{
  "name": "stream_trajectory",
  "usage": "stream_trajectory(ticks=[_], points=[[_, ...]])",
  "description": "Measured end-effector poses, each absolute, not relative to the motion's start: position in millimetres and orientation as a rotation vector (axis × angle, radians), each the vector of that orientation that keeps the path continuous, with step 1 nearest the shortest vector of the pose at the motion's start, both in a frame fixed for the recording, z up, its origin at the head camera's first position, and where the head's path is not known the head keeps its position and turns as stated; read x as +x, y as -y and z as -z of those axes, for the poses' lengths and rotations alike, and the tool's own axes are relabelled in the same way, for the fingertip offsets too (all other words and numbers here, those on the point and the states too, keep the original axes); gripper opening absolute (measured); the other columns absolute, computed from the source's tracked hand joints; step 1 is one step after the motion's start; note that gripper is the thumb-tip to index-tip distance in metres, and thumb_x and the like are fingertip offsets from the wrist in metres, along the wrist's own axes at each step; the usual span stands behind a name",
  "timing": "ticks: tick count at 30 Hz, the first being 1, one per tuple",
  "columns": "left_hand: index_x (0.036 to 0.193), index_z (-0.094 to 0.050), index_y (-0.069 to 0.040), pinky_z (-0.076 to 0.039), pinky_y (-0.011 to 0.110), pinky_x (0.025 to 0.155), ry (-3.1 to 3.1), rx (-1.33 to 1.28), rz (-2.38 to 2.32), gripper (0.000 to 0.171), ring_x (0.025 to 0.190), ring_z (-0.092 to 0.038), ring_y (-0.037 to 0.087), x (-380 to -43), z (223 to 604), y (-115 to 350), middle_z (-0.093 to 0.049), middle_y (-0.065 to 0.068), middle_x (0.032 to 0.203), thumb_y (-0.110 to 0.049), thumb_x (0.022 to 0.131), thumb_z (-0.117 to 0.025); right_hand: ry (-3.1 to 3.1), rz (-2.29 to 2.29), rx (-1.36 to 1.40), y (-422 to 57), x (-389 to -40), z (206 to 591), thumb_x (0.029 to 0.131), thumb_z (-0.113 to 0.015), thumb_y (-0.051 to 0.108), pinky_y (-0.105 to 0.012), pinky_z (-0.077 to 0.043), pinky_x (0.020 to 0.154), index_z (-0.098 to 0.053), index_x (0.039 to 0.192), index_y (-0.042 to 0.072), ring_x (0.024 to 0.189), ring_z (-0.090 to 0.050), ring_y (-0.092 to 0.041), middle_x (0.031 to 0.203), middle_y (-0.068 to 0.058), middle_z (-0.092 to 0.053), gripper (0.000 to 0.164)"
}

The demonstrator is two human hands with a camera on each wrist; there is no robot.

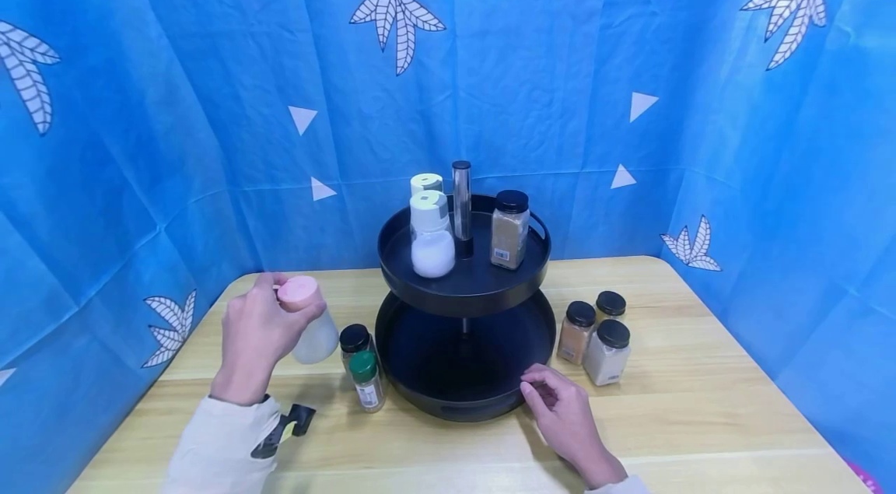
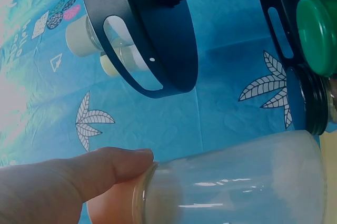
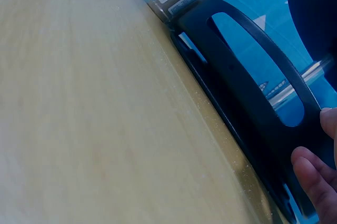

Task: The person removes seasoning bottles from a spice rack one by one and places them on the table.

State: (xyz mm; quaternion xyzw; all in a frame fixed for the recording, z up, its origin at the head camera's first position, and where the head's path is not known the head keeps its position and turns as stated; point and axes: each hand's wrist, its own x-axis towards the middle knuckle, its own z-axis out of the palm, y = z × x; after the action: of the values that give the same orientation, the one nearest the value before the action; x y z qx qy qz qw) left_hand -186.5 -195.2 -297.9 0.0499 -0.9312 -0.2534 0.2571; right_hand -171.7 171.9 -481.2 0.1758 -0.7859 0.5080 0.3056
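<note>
My left hand grips a translucent, cone-shaped seasoning bottle by its pink lid, held tilted above the table's left side. In the left wrist view, a thumb presses along the lid and the bottle's body points right. My right hand pinches the front right rim of the lower tier of a black two-tier tray. Its fingertips lie against the tier's wall beside the handle slot. On the upper tier stand white-capped shakers and a black-lidded spice jar.
Left of the tray stand a green-capped spice jar and a black-lidded jar. Right of it cluster a brown spice jar, a pale spice jar and another black-lidded jar. A blue curtain surrounds the wooden table.
</note>
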Motion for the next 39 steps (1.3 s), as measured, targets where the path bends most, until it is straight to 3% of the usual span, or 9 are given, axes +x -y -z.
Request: stream_trajectory(ticks=[11,21,39], points=[[0.115,-0.053,0.011,-0.051,0.053,0.068,2.557,0.157,0.681,0.061,0.086,-0.059,0.048,-185.1,307.7,201.7,-0.062,0.036,0.099,-0.032,0.078,-0.076,2.075,-1.307,0.439,-162.4,-157.7,455.9,0.073,-0.071,-0.019,-0.022,-0.055,0.055,-0.068,0.083,-0.002,0.066,-0.064,-0.014,0.091,-0.017,-0.069,0.02],[0.116,-0.051,0.012,-0.053,0.052,0.067,2.611,0.158,0.712,0.063,0.084,-0.06,0.047,-188.0,319.1,204.1,-0.061,0.036,0.098,-0.032,0.079,-0.076,2.06,-1.35,0.479,-171.4,-170.5,480.8,0.08,-0.072,-0.009,-0.018,-0.054,0.058,-0.071,0.089,0.008,0.071,-0.064,-0.007,0.097,-0.008,-0.07,0.019],[0.116,-0.051,0.011,-0.053,0.053,0.07,2.674,0.164,0.739,0.063,0.086,-0.06,0.047,-193.2,338.3,205.3,-0.06,0.037,0.1,-0.029,0.076,-0.079,2.101,-1.376,0.44,-173.7,-173.0,484.0,0.078,-0.072,-0.011,-0.019,-0.054,0.058,-0.07,0.087,0.007,0.07,-0.064,-0.006,0.096,-0.006,-0.069,0.02]])
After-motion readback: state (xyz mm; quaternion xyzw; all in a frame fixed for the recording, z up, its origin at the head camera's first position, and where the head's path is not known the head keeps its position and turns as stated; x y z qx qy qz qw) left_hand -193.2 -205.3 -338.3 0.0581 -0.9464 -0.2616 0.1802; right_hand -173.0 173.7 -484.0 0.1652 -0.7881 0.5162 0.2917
